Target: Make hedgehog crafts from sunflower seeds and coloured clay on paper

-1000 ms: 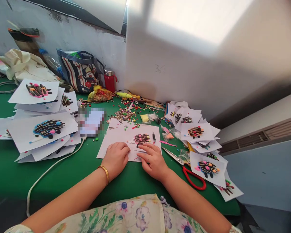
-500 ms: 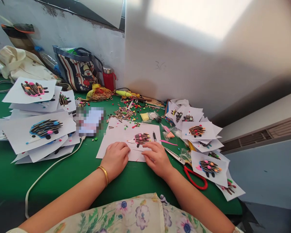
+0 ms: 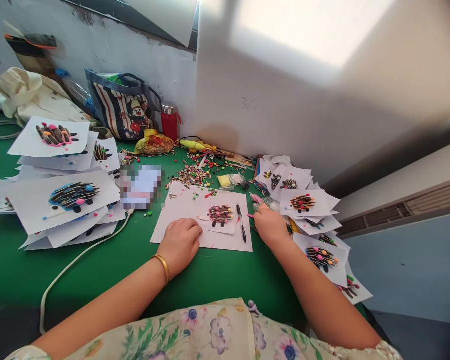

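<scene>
A small white card (image 3: pixel 227 229) carries a hedgehog made of striped sunflower seeds and pink clay, dotted with little coloured balls. It lies on a larger white sheet (image 3: pixel 180 202). My left hand (image 3: pixel 182 242) rests on that sheet, fingers bent together, pressing the card's left edge. To the right, my right hand (image 3: pixel 272 227) is closed over a thin pink modelling tool (image 3: pixel 251 216); only one tip shows past the fingers. Orange clay (image 3: pixel 263 206) sits right by those fingertips. A black pen (image 3: pixel 241 223) lies on the sheet between card and right hand. The scissors are hidden under my right arm.
Hedgehog cards are stacked at left (image 3: pixel 63 205) and right (image 3: pixel 303 202). Loose sunflower seeds (image 3: pixel 189 175) and coloured balls lie behind the sheet. A blurred phone (image 3: pixel 140 187) with a white cable (image 3: pixel 86 245), yellow clay (image 3: pixel 223 181), a red bottle (image 3: pixel 169 122) and a striped bag (image 3: pixel 120 107) stand around.
My right hand has left the card and moved right, onto the pink modelling tool. The whole card and pen are now uncovered. My left hand has stayed in place.
</scene>
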{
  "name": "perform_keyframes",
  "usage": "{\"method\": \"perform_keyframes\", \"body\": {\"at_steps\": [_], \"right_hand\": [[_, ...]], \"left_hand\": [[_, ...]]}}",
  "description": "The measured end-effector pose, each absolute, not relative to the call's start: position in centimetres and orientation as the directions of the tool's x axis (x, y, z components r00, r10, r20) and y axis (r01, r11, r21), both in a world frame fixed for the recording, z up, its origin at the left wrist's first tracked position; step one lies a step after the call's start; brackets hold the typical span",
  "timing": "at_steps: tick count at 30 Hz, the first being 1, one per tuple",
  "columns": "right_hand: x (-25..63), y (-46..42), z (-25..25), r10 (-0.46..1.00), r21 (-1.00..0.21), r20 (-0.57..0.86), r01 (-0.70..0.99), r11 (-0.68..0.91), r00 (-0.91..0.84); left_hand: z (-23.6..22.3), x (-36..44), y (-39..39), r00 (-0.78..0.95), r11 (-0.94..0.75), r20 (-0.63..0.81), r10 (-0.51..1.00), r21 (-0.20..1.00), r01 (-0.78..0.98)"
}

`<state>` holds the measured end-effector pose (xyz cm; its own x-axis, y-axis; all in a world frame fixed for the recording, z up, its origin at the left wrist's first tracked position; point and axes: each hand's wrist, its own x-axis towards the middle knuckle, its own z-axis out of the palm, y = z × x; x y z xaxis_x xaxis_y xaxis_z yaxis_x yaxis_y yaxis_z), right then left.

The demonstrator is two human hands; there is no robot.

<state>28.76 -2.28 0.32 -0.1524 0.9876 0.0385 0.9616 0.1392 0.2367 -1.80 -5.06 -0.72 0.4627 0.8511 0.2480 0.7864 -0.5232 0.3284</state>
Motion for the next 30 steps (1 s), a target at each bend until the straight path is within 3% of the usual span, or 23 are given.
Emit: {"method": "perform_keyframes", "body": {"at_steps": [6, 10, 13, 30], "right_hand": [[26.7, -3.5, 2.7, 0.979, 0.227, 0.120, 0.964, 0.136, -0.167], [22.9, -7.2, 2.9, 0.916, -0.009, 0.188, 0.932, 0.362, -0.354], [20.5, -9.4, 1.6, 0.897, -0.079, 0.165, 0.901, 0.427, -0.411], [17.2, -8.8, 1.1, 0.908, 0.056, -0.002, 0.907, 0.418, -0.419]], "left_hand": [[-0.8, -1.9, -5.3, 0.471, -0.531, 0.248, 0.846, 0.327, 0.781], [-0.8, -1.9, -5.3, 0.469, -0.536, 0.264, 0.843, 0.331, 0.776], [-0.7, -1.9, -5.3, 0.470, -0.541, 0.271, 0.840, 0.338, 0.770], [-0.5, -1.9, -5.3, 0.472, -0.538, 0.260, 0.842, 0.339, 0.772]]}}
